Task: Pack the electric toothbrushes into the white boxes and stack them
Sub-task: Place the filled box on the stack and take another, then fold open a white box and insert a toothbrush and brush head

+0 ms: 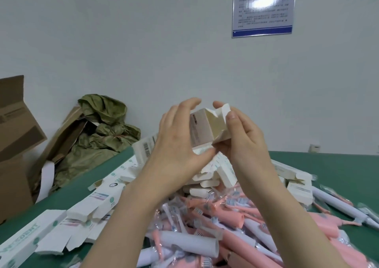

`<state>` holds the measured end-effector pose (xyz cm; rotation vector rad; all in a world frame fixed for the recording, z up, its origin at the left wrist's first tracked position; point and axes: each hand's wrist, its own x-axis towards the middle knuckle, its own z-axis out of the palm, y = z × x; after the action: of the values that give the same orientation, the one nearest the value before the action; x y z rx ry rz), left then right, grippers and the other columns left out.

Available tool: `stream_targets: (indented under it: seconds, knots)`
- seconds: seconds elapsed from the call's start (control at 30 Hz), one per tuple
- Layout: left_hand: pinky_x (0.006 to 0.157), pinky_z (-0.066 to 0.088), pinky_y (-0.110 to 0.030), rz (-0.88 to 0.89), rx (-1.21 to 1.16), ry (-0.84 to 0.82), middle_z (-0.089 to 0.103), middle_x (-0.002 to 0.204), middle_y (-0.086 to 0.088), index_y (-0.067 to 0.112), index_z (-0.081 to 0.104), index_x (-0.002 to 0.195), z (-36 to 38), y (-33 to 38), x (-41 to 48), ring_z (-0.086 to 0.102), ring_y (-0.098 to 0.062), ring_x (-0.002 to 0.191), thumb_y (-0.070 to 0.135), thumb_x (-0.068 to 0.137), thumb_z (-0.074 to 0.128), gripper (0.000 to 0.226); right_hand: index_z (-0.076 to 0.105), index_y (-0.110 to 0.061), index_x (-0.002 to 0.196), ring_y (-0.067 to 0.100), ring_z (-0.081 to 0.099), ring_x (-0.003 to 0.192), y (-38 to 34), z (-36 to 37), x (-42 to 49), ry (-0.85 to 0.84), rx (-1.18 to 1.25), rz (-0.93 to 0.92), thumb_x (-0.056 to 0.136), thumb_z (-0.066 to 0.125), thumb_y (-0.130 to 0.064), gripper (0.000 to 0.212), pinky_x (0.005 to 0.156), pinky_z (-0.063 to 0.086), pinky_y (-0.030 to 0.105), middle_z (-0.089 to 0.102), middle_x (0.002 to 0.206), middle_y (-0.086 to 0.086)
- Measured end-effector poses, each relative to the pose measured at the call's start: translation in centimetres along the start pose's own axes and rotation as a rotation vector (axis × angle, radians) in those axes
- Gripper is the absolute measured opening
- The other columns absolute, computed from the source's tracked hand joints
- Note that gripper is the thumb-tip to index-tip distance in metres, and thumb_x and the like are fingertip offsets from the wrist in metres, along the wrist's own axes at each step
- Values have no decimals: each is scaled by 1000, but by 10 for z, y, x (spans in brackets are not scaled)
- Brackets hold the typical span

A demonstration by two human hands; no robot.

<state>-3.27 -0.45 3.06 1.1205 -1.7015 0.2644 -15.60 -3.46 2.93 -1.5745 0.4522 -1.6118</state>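
Holding a white box (207, 128) up in the air over the table, that's the whole story from the head view. It's thin matte cardboard, a long rectangular carton with small grey print down one side. The top end is open, flaps sticking up, and the inside looks creamy-beige.

The left hand (176, 142) wraps it from the left, fingers arched over the top edge and thumb tucked under the bottom corner. The right hand (244, 138) has it from the other side. Its thumb lies flat against an upright flap, its fingers sit behind the box, and both hands are clamped on the carton.

Right below is a messy heap of toothbrushes (215, 226), smooth pink and pale white cylinder handles with tiny bristle heads. Lots of them are in crinkly clear plastic sleeves. Behind that heap, just under the hands, sits a jumble of more cartons (215, 175), same white card, some with end flaps open.

Flattened cartons (61, 226) with green logos fan out to the left on the green tabletop (328, 165).

Off the table's left side there's a brown corrugated shipping box (16, 144) and a wrinkly olive-green sack (102, 128) slumped against the wall. A glossy blue-bordered notice (263, 7) hangs up high, text too blurry to read.
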Motion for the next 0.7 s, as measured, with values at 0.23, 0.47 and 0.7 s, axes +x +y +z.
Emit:
stream_targets:
  seconds: [0.23, 0.47, 0.7]
  knots:
    - [77, 32, 0, 21, 47, 97, 58, 98, 9, 23, 64, 117, 2, 2, 1, 48, 2, 90, 25, 65, 84, 56, 56, -31, 128, 11, 61, 106, 6, -4, -3, 41, -291, -157, 102, 35, -29, 33, 93, 51, 41, 65, 118, -5]
    - [78, 31, -5, -19, 73, -12, 55, 99, 9, 25, 60, 117, 1, -2, 3, 48, -7, 92, 29, 70, 79, 51, 63, -27, 116, 15, 62, 76, 10, -8, 3, -48, -73, 27, 102, 36, -28, 30, 69, 57, 26, 62, 95, 24]
    - [87, 29, -2, -15, 36, -25, 49, 111, 14, 32, 45, 133, 12, -8, 1, 44, -4, 108, 51, 76, 64, 63, 61, -43, 102, 8, 51, 62, 19, -2, 5, 13, -235, -162, 99, 36, -34, 27, 69, 45, 24, 53, 64, -4]
